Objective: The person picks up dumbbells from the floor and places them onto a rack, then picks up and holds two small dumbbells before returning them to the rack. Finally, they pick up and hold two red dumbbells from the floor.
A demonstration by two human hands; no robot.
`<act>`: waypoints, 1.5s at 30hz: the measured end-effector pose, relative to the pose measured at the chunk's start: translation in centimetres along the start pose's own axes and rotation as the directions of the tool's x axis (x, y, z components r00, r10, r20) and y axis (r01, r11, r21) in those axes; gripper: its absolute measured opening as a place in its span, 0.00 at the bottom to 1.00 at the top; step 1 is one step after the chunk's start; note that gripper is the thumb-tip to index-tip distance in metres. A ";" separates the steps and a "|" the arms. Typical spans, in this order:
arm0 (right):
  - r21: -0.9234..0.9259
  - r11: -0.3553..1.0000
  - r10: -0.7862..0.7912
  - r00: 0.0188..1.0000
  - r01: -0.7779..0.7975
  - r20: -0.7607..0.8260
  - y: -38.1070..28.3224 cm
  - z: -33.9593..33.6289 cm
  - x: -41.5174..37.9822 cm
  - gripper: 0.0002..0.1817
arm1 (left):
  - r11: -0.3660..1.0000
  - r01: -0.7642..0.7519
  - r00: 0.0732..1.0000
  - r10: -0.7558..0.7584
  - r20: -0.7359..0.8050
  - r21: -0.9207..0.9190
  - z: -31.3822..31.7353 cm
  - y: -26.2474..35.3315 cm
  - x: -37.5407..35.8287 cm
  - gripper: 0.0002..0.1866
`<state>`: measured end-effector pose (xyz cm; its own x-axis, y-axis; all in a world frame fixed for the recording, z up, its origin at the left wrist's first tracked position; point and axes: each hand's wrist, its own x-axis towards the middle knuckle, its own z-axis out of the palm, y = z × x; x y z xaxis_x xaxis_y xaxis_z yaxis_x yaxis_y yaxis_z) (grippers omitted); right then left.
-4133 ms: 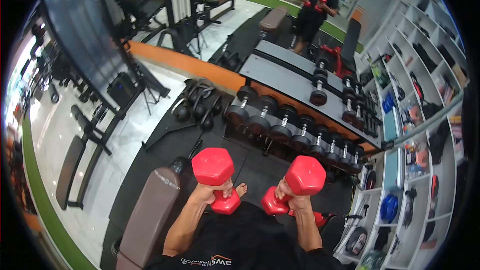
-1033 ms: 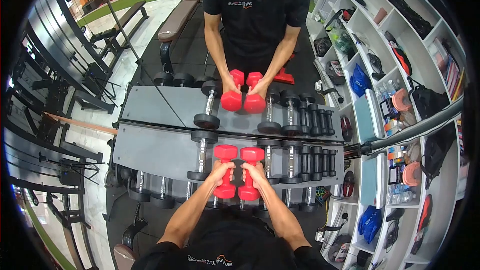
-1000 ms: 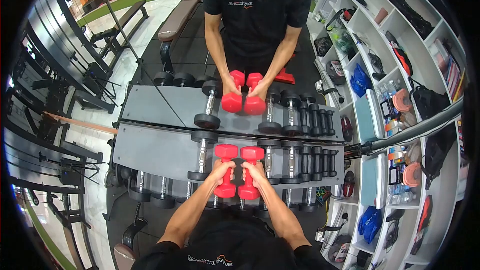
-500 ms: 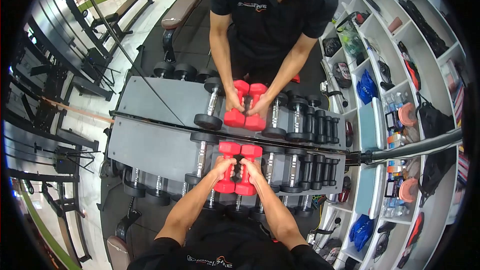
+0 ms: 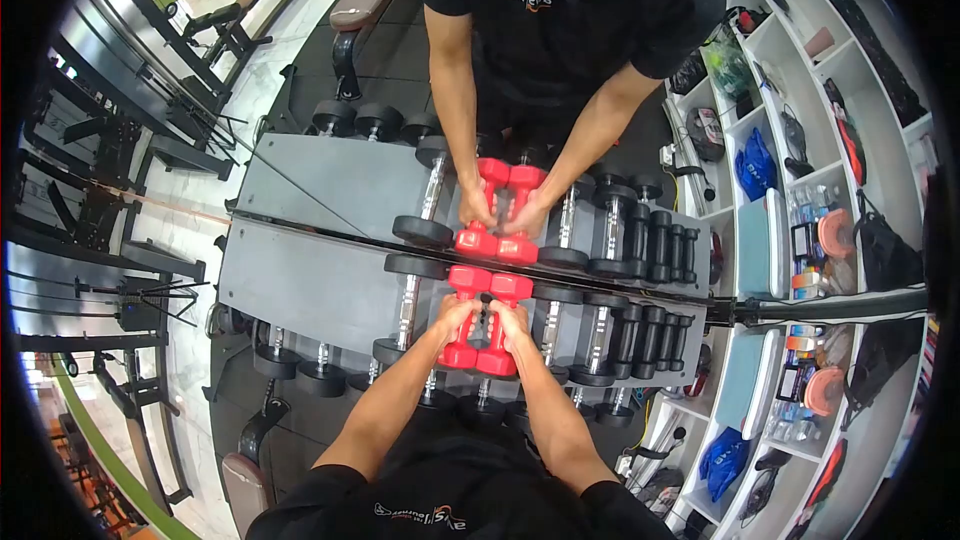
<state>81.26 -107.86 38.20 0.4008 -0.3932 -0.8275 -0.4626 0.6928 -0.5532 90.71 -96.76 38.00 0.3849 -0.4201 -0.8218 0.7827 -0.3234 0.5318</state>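
Note:
Two red dumbbells lie side by side on the grey top of the rack, close to the mirror's bottom edge. My left hand is closed around the handle of the left red dumbbell. Closed likewise on the right red dumbbell is my right hand. The hands sit nearly knuckle to knuckle, with a narrow dark gap between them. Parts of both handles are hidden under the fingers. A chrome-handled dumbbell is just left of my left hand, and another is just right of my right hand.
The grey rack top stretches left. Several black dumbbells line its right side, and more sit on a lower tier. A large mirror reflects my body and the rack. White shelves with bags and bottles stand right; a bench is lower left.
Both hands and the red dumbbells have moved forward, nearer the mirror's bottom edge. The view has shifted slightly. Both hands keep their hold.

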 end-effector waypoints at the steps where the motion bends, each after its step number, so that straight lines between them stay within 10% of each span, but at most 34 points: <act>1: 0.003 1.000 0.005 1.000 -0.005 -0.004 0.1 0.0 0.4 0.07 | 1.000 0.004 1.000 -0.004 -0.021 0.001 0.0 0.2 -0.3 0.04; 14: -0.113 0.983 -0.153 0.985 0.144 -0.075 1.4 0.1 -0.7 0.14 | 0.968 -0.179 0.960 0.212 -0.185 0.179 0.2 -1.8 0.1 0.16; 18: -0.695 0.660 -0.486 0.867 0.286 -0.105 4.0 -1.0 0.7 0.34 | 0.831 -0.300 0.884 0.427 -0.190 0.468 -1.1 -4.1 1.9 0.28; 25: -0.828 0.417 -0.641 0.767 0.375 0.025 3.4 -1.0 -8.4 0.40 | 0.725 -0.363 0.832 0.535 -0.147 0.585 -1.2 -3.2 -3.1 0.39; 33: -0.792 0.124 -0.833 0.496 0.598 0.245 6.7 -3.1 -11.5 0.43 | 0.584 -0.552 0.769 0.632 0.094 0.595 -2.0 -4.2 -10.3 0.49; 45: -0.721 0.075 -0.806 0.467 0.689 0.363 9.5 -3.6 -18.5 0.47 | 0.767 -0.631 0.717 0.516 0.470 0.120 -7.6 -7.7 -20.8 0.55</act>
<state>66.56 -96.15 47.92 0.8472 -0.5228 0.0947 -0.3280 -0.6549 -0.6809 80.35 -79.05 49.45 0.4498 -0.8660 -0.2186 0.2985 -0.0849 0.9506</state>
